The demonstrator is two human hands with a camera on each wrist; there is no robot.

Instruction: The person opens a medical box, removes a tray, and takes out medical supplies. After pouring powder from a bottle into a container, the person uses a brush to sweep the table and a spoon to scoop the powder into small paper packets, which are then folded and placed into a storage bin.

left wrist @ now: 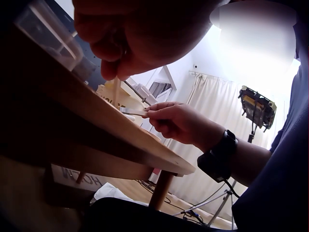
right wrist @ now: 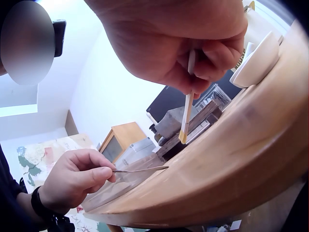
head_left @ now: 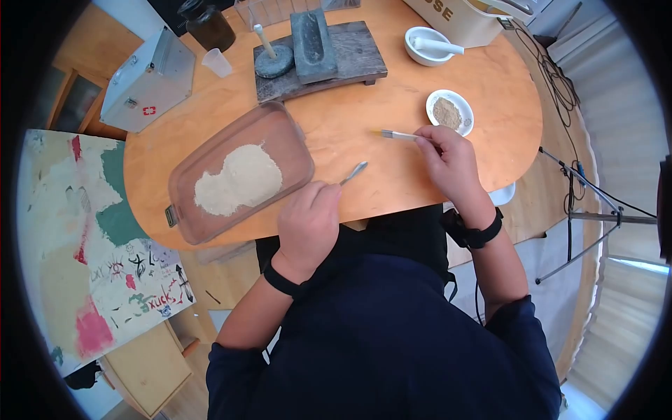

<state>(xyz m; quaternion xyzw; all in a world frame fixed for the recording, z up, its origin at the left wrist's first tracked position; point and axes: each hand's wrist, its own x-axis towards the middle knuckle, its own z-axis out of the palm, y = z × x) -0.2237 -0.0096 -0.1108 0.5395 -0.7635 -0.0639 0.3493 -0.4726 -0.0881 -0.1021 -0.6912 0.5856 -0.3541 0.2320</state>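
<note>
The left hand (head_left: 309,222) pinches a small metal spoon or spatula (head_left: 355,172), its end just right of a translucent tray (head_left: 301,150) that holds pale powder (head_left: 241,178). In the right hand (head_left: 451,162) is a flat brush (head_left: 397,134), bristles pointing left, below a small white dish (head_left: 432,105) of brownish powder (head_left: 446,112). The right wrist view shows the brush (right wrist: 187,113) hanging from the right hand (right wrist: 188,43) and the spatula (right wrist: 140,170) held in the left hand (right wrist: 77,181). Seen from the left wrist, the right hand (left wrist: 181,123) pinches the brush near its bristles' end.
A dark wooden stand (head_left: 360,52) bears a grey stone trough (head_left: 313,45) and a round stone with a handle (head_left: 273,63). Around the table's back stand a white mortar with pestle (head_left: 428,59), a plastic cup (head_left: 217,63), a brown jar (head_left: 208,29), a metal case (head_left: 150,80) and a cream box (head_left: 455,21).
</note>
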